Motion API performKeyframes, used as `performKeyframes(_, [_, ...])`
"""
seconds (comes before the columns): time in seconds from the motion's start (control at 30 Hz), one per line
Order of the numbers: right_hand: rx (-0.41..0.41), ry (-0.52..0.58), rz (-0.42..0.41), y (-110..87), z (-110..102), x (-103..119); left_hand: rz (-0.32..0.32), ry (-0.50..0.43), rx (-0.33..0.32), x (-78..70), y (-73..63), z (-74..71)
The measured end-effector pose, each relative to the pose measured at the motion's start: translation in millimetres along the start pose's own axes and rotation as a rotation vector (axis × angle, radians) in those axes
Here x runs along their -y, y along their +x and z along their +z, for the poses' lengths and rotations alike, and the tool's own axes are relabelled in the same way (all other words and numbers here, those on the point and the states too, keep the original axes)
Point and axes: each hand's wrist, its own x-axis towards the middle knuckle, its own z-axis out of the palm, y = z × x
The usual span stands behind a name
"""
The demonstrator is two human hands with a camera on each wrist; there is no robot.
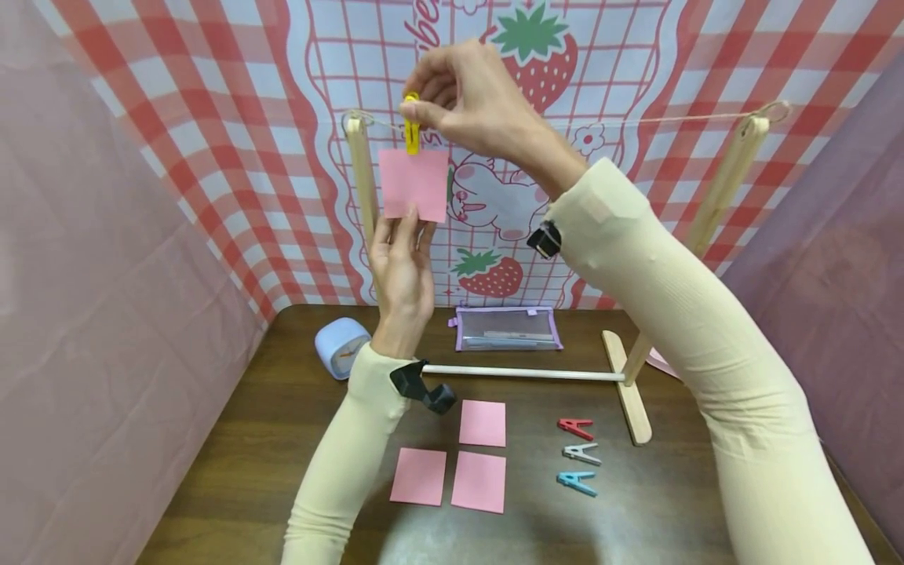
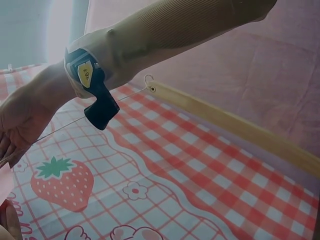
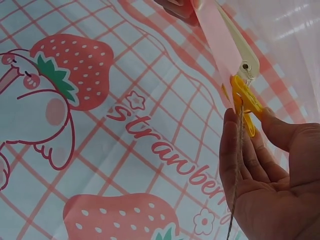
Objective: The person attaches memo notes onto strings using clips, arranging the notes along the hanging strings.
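Note:
My right hand [image 1: 480, 98] pinches a yellow clothespin [image 1: 413, 125] between thumb and fingers. The clothespin sits at the top edge of a pink sticky note [image 1: 414, 182], close to the left end of a string [image 1: 678, 119]. In the right wrist view the string runs by the yellow clothespin [image 3: 246, 102]; whether its jaws enclose the string I cannot tell. Below, my left hand [image 1: 404, 275] pinches the note's lower edge, one digit in front and other fingers partly hidden behind the paper. At the left wrist view's edge only a sliver of the note [image 2: 5, 182] shows.
Wooden posts [image 1: 723, 188] carry the string, joined low down by a white rod [image 1: 523, 373]. On the table lie several pink notes [image 1: 482, 424], red [image 1: 576, 428], white [image 1: 582, 453] and blue [image 1: 577, 482] clothespins, a mesh pouch [image 1: 507, 329] and a clock [image 1: 342, 348].

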Motion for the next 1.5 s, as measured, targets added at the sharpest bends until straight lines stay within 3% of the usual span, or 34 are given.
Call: performKeyframes(1.5, [-0.037, -0.046, -0.061, -5.8, 2.5, 1.4, -0.039, 0.004, -0.002, -5.7, -0.4, -1.5])
